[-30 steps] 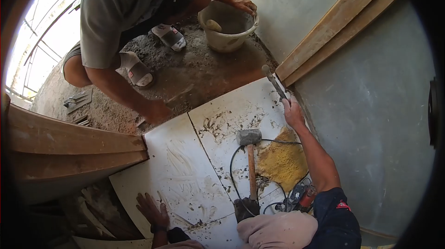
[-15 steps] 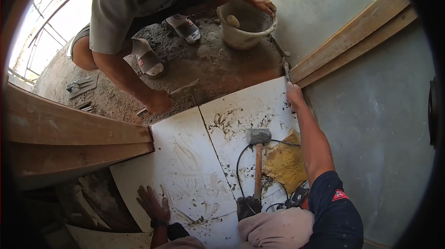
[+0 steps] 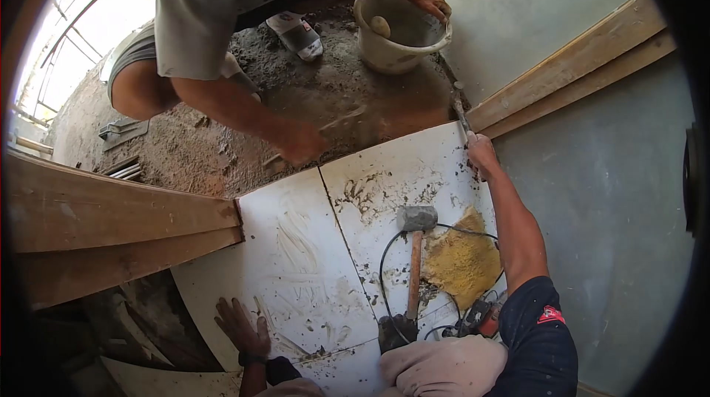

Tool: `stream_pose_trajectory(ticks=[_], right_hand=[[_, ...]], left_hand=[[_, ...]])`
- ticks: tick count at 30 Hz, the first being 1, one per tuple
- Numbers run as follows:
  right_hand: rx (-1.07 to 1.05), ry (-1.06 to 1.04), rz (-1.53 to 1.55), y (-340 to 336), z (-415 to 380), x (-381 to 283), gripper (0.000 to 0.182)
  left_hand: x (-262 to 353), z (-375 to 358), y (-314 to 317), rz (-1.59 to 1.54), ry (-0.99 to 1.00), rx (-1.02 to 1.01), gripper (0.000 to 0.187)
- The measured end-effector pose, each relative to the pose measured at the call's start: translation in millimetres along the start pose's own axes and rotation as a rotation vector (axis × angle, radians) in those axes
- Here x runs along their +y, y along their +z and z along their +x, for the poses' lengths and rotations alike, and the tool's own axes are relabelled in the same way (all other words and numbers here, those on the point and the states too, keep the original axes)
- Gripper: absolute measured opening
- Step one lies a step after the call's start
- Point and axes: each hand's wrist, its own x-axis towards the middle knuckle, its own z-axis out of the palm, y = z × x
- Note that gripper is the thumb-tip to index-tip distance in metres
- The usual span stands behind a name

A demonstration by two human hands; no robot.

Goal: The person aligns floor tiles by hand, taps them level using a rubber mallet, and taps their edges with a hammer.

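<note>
My left hand (image 3: pixel 242 328) lies flat with fingers spread on a white floor tile (image 3: pixel 292 238) smeared with mortar. My right hand (image 3: pixel 482 154) is closed round the handle of a narrow trowel (image 3: pixel 461 110), its mortar-caked blade at the tile's far edge beside the wooden door frame. Between my arms a rubber mallet (image 3: pixel 416 218) with a wooden handle lies on the tiles. A yellow sponge (image 3: pixel 464 260) is beside it, near my right forearm. A black cord and a partly hidden red-and-black power tool (image 3: pixel 484 319) lie by my knee.
A co-worker (image 3: pixel 196 20) crouches across the threshold, one hand (image 3: pixel 303 144) on a trowel over the mortar, the other on a bucket (image 3: pixel 392 53) rim. Wooden frame posts (image 3: pixel 126 212) (image 3: pixel 577 64) stand at both sides. A flat trowel (image 3: pixel 124 132) lies far left.
The co-worker's trowel hand has swept to the right over the mortar. My right hand stays on the trowel near the frame, and my left hand stays flat on the tile.
</note>
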Motion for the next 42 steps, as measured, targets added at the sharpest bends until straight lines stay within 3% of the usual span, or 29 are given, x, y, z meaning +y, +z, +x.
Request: stream_pose_trajectory(ticks=[3, 5, 6, 8, 9, 11, 12, 14, 18, 20, 23, 33, 35, 38, 42], right_hand=[[0.079, -0.097, -0.07, 9, 23, 32, 0.048], [0.26, -0.439, -0.125, 12, 29, 49, 0.045], [0.264, -0.443, -0.122, 4, 23, 38, 0.045], [-0.038, -0.001, -0.098, -17, 2, -4, 0.044], [-0.038, -0.006, -0.098, -13, 9, 2, 0.044], [0.124, -0.253, -0.063, -4, 27, 27, 0.05], [0.116, -0.243, -0.072, -8, 20, 24, 0.05], [-0.035, -0.005, -0.123, -27, -2, -12, 0.05], [-0.038, -0.004, -0.146, -19, 6, -8, 0.05], [0.123, -0.284, -0.15, -11, 13, 8, 0.05], [0.017, -0.194, -0.29, -23, 21, 8, 0.05], [0.003, -0.206, -0.364, -28, 18, -4, 0.05], [0.105, -0.258, -0.32, -25, 11, 0, 0.049], [0.005, -0.171, -0.368, -35, 23, 0, 0.049], [0.023, -0.209, -0.36, -35, 19, -2, 0.049]], left_hand=[[-4, -1, 3, 0.006, 0.027, 0.024, 0.079], [-3, -4, 3, 0.01, 0.014, 0.001, 0.079], [-3, -1, 3, 0.012, 0.004, 0.005, 0.079], [-3, 0, 3, 0.011, 0.0, 0.017, 0.079], [-3, 0, 3, 0.012, 0.0, 0.013, 0.079], [0, 3, 2, 0.007, -0.013, 0.006, 0.079], [0, 0, 0, 0.009, -0.014, -0.004, 0.079], [-4, -4, 2, 0.009, 0.004, 0.008, 0.079], [-3, -1, 4, 0.004, -0.001, 0.026, 0.079], [-3, -1, 6, 0.011, 0.0, 0.014, 0.079], [-3, 0, 3, 0.013, 0.01, 0.024, 0.079], [-4, -1, 3, 0.022, 0.008, 0.015, 0.079], [-2, 0, 3, 0.016, 0.006, 0.018, 0.08], [-1, -1, 2, 0.006, 0.01, 0.025, 0.082], [-3, -1, 3, 0.009, 0.022, 0.035, 0.081]])
